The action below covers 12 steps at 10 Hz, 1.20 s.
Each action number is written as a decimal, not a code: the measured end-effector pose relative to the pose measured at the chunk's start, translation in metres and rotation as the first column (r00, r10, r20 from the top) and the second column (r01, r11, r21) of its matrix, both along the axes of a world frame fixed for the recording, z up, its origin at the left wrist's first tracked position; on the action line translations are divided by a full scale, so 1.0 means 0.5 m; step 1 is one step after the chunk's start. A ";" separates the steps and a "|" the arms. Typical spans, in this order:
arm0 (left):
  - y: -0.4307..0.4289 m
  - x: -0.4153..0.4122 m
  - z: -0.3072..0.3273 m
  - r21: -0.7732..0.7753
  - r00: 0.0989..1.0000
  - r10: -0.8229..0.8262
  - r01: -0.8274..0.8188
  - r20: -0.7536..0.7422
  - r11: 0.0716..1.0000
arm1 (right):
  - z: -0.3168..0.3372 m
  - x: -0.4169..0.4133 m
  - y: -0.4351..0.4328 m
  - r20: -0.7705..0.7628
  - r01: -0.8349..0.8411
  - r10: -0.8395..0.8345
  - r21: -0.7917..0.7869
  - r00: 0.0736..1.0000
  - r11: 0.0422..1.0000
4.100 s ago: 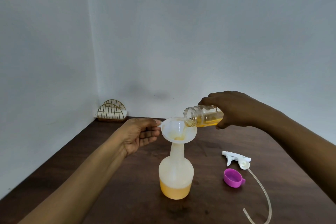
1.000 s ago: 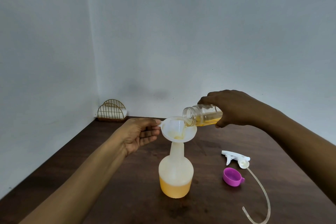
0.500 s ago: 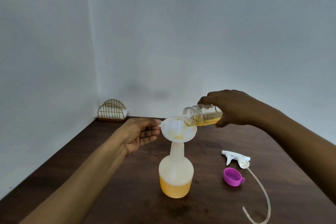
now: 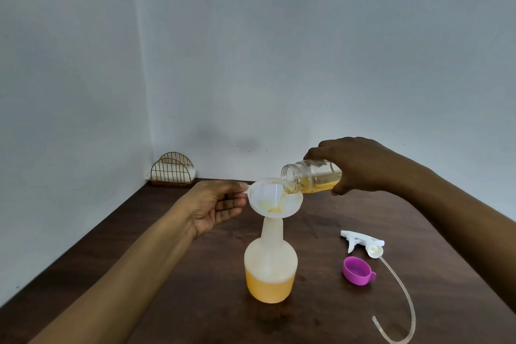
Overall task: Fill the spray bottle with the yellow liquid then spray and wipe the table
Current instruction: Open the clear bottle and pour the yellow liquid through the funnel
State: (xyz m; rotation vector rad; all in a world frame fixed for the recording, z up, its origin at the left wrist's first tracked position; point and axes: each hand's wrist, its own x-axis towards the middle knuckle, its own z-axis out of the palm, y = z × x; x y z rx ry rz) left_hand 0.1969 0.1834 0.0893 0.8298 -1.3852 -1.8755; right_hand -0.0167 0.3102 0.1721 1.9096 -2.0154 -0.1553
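1. The spray bottle (image 4: pixel 270 260) stands upright near the middle of the dark wooden table (image 4: pixel 195 301), with its top off. It is translucent white, with a squat round body and a long narrow neck.
2. Its lower body holds yellow liquid (image 4: pixel 269 286), up to roughly a third of the way.
3. A white funnel (image 4: pixel 265 194) sits in the bottle's neck, with a little yellow pooled at the bottom of its bowl.
4. The left hand (image 4: pixel 215 207) pinches the funnel's small side tab, thumb on top and fingers curled beneath.
5. The right hand (image 4: pixel 360 165) grasps a clear plastic jar (image 4: pixel 310 176) from above. The jar is tipped almost flat, its threaded mouth over the funnel's rim. A shallow layer of yellow lies along the jar's lower side, and yellow shows on the funnel's inner wall below the mouth.
6. Right of the spray bottle, a white trigger sprayer head (image 4: pixel 363 243) lies on the table. Its long dip tube (image 4: pixel 402 296) curves toward the near edge.
7. A purple cap (image 4: pixel 357 271) lies open side up just beside the sprayer head.
8. A gold wire holder (image 4: pixel 173 169) stands in the far left corner, against the wall (image 4: pixel 279 64).
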 end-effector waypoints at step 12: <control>0.000 -0.001 -0.001 -0.005 1.000 0.008 -0.008 0.003 1.000 | -0.005 -0.009 -0.003 0.012 -0.016 0.016 -0.003 1.000 1.000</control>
